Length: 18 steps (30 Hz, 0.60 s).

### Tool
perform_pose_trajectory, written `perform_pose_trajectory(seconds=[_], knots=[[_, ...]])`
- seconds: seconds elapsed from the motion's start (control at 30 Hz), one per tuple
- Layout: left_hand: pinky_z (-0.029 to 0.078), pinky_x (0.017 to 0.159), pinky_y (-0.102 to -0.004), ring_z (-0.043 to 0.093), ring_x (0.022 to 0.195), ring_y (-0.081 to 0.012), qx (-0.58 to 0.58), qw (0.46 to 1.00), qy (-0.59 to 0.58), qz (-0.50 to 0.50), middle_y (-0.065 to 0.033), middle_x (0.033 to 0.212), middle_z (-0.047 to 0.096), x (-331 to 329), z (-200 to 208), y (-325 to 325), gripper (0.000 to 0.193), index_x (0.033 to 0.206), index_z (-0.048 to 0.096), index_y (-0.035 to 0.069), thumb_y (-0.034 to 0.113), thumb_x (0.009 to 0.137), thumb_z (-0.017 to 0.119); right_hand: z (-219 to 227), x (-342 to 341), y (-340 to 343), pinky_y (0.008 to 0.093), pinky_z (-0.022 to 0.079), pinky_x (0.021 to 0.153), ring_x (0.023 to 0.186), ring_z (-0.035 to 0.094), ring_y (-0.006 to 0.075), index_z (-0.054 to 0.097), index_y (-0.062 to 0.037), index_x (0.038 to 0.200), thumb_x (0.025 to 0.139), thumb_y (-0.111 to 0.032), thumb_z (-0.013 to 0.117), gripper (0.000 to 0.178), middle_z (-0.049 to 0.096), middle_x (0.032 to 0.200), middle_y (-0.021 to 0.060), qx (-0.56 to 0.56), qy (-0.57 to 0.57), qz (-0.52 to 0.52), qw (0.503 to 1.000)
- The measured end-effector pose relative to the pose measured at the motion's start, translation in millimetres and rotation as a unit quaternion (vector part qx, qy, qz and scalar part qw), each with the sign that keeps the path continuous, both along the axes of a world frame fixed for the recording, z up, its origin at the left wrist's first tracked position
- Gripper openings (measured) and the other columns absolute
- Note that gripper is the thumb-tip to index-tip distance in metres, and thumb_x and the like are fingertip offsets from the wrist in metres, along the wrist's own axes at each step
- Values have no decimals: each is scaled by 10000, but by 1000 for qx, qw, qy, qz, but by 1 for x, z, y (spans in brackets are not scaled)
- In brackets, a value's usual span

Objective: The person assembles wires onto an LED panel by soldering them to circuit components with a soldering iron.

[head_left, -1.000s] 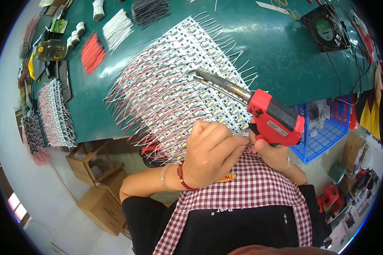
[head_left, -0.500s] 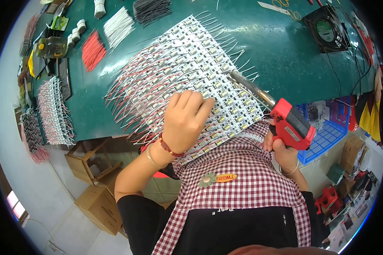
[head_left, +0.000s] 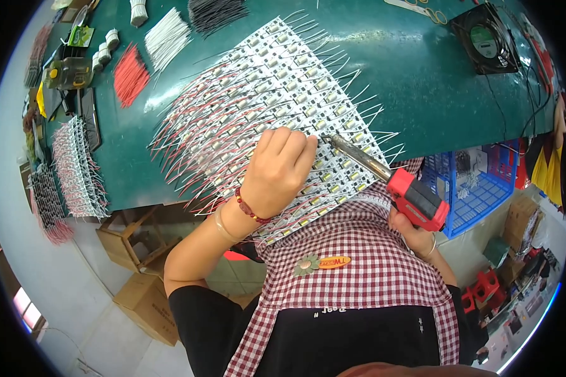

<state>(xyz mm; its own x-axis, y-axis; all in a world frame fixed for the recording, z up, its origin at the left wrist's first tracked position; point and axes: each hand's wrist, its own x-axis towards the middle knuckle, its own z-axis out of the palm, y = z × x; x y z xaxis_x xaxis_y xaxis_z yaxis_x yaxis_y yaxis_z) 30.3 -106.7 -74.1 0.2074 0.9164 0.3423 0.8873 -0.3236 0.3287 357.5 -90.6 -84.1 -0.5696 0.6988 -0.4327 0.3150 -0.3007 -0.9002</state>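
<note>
Upper left of frame: bundle of red wires [head_left: 131, 75]. Centre: white panel of small boards [head_left: 289, 81], wires fringing its edges. Left hand [head_left: 275, 169], centre, on the panel: fingers bent, close together; tips hidden, cannot tell if a wire is pinched. Soldering gun [head_left: 419, 200], right of centre: tip just beside those fingers, contact unclear. Right hand [head_left: 415, 235], beneath: fingers wrapped round the grip. Judged step: soldering a joint; next move calls for steady fingers, precise tip.

Red-black soldering gun [head_left: 401, 185], tip over white wire-fringed panel [head_left: 302, 97]; panel slanted, overhanging near edge of green table [head_left: 427, 94].
</note>
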Motion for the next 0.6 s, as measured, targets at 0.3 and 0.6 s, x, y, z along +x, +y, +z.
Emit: perform_pose_trajectory(seconds=[0.3, 0.6], knots=[[406, 663, -347, 502, 739, -233, -1, 1000, 8, 2, -73, 780, 470, 3, 0, 1, 284, 1010, 668, -48, 9, 734, 632, 10, -21, 16, 314, 484, 638, 710, 622, 199, 653, -26, 915, 826, -127, 705, 144, 641, 820, 65, 253, -18, 76, 964], [407, 666, -348, 498, 742, -232, -11, 1000, 14, 8, -77, 790, 476, 4, 4, 1, 277, 1012, 662, -49, 5, 743, 627, 0, -1, 4, 345, 489, 594, 674, 637, 267, 666, -42, 870, 736, -125, 736, 173, 652, 798, 97, 112, -47, 28, 992]])
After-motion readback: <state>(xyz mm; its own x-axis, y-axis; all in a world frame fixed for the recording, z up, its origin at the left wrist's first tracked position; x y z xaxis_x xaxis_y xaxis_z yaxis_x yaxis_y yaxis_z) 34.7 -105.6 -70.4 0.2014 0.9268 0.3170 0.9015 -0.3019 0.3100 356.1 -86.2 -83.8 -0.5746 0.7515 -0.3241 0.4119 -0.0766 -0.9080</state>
